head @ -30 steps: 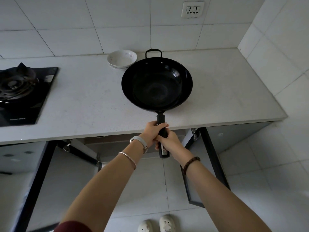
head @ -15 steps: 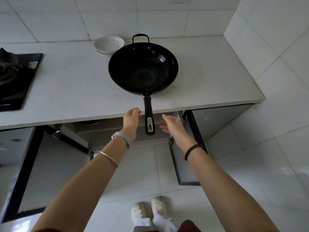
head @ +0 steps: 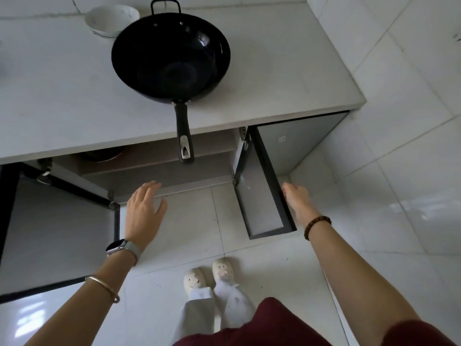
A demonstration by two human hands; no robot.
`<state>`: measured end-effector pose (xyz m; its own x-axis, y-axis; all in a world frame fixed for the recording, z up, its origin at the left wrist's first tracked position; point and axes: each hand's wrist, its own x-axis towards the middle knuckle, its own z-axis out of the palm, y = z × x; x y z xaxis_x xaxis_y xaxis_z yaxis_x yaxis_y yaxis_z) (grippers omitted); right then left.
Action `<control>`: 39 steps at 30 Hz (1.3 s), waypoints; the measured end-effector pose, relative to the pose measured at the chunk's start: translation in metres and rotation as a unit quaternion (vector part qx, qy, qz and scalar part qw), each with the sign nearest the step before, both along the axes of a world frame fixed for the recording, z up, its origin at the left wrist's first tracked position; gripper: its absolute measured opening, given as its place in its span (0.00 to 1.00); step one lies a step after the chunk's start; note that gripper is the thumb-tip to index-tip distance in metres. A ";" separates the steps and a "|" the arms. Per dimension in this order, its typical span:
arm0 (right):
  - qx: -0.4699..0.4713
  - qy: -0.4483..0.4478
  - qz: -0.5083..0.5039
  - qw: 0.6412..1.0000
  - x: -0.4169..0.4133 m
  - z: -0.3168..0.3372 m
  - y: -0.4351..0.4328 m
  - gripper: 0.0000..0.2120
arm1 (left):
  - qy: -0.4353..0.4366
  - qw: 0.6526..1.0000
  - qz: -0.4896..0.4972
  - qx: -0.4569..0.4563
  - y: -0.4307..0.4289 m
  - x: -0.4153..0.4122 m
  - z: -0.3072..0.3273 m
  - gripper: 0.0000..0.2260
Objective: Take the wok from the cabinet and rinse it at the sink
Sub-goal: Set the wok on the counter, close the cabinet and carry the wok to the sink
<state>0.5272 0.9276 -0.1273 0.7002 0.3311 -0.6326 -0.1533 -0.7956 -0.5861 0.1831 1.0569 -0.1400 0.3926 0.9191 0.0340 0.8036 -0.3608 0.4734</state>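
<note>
With wok [head: 171, 58] parked on surface [head: 62, 96], handle overhanging, and left hand [head: 144, 211] and right hand [head: 296, 198] empty, fingers loose: likely best to push left door [head: 57, 233] and right door [head: 260, 196] shut gently, clearing that handle.

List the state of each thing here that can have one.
wok, upright on countertop, held by no hand
left cabinet door, open
right cabinet door, open
left hand, open, empty
right hand, open, empty
bowl, upright on countertop

A white bowl [head: 109, 20] sits on the pale countertop [head: 62, 96].
</note>
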 end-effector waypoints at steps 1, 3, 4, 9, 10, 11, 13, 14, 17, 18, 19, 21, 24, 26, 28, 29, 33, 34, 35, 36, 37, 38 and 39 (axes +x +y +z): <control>-0.009 0.005 -0.005 1.000 0.002 -0.003 -0.004 0.15 | 0.009 1.000 -0.010 0.006 -0.002 0.001 0.000 0.19; -0.026 0.019 -0.007 0.999 0.007 -0.013 -0.011 0.11 | 0.019 0.999 -0.022 0.014 -0.003 0.005 0.001 0.20; -0.025 0.028 -0.009 0.999 0.011 -0.022 -0.013 0.12 | 0.021 0.999 -0.025 0.019 -0.003 0.007 0.001 0.20; -0.027 0.056 -0.006 0.998 0.016 -0.032 -0.016 0.21 | 0.032 0.999 -0.028 0.018 -0.003 0.017 0.001 0.20; -0.028 0.059 -0.002 0.998 0.018 -0.036 -0.015 0.22 | 0.030 0.999 -0.029 0.019 -0.003 0.019 0.002 0.20; -0.028 0.061 -0.001 0.998 0.018 -0.036 -0.013 0.23 | 0.028 0.999 -0.029 0.021 -0.004 0.021 0.002 0.19; -0.032 0.075 -0.003 0.997 0.015 -0.030 -0.009 0.22 | 0.026 0.999 -0.028 0.026 -0.004 0.024 0.004 0.19; -0.034 0.081 -0.007 0.996 0.013 -0.026 -0.005 0.21 | 0.028 0.999 -0.028 0.027 -0.004 0.025 0.004 0.19; -0.023 0.115 -0.012 0.993 0.003 -0.015 0.003 0.16 | 0.035 0.998 -0.025 0.034 -0.003 0.025 0.006 0.19; -0.019 0.131 -0.008 0.991 0.001 -0.017 0.005 0.15 | 0.038 0.998 -0.022 0.034 -0.002 0.024 0.007 0.19; -0.017 0.148 -0.003 0.989 -0.001 -0.017 0.007 0.15 | 0.040 0.998 -0.018 0.036 -0.002 0.023 0.008 0.19; -0.009 0.174 0.004 0.985 -0.010 -0.017 0.013 0.16 | 0.042 0.998 -0.010 0.041 0.000 0.019 0.010 0.18; -0.003 0.218 0.013 0.976 -0.025 -0.019 0.023 0.18 | 0.048 0.998 0.006 0.047 0.004 0.008 0.014 0.18; 0.010 0.253 0.011 0.967 -0.037 -0.022 0.030 0.19 | 0.043 0.998 0.023 0.047 0.008 -0.002 0.015 0.19; 0.034 0.295 -0.013 0.955 -0.051 -0.025 0.040 0.19 | 0.038 0.997 0.040 0.048 0.013 -0.014 0.015 0.19; 0.045 0.316 -0.034 0.947 -0.059 -0.027 0.046 0.19 | 0.038 0.997 0.049 0.048 0.016 -0.020 0.014 0.19; 0.102 0.398 -0.131 0.902 -0.095 -0.033 0.075 0.20 | 0.036 0.995 0.080 0.051 0.032 -0.046 0.015 0.18; 0.119 0.418 -0.147 0.889 -0.103 -0.035 0.082 0.20 | 0.034 0.994 0.087 0.054 0.037 -0.053 0.014 0.18; 0.134 0.432 -0.160 0.877 -0.111 -0.034 0.089 0.21 | 0.032 0.994 0.092 0.055 0.042 -0.060 0.014 0.18; 0.152 0.447 -0.174 0.864 -0.119 -0.035 0.096 0.21 | 0.030 0.993 0.097 0.054 0.048 -0.067 0.014 0.18; 0.168 0.460 -0.188 0.851 -0.126 -0.036 0.105 0.22 | 0.028 0.993 0.102 0.053 0.054 -0.073 0.014 0.18; 0.186 0.477 -0.201 0.835 -0.133 -0.037 0.114 0.22 | 0.027 0.993 0.105 0.052 0.060 -0.080 0.013 0.17; 0.199 0.489 -0.212 0.822 -0.140 -0.037 0.122 0.23 | 0.027 0.993 0.105 0.051 0.066 -0.086 0.013 0.17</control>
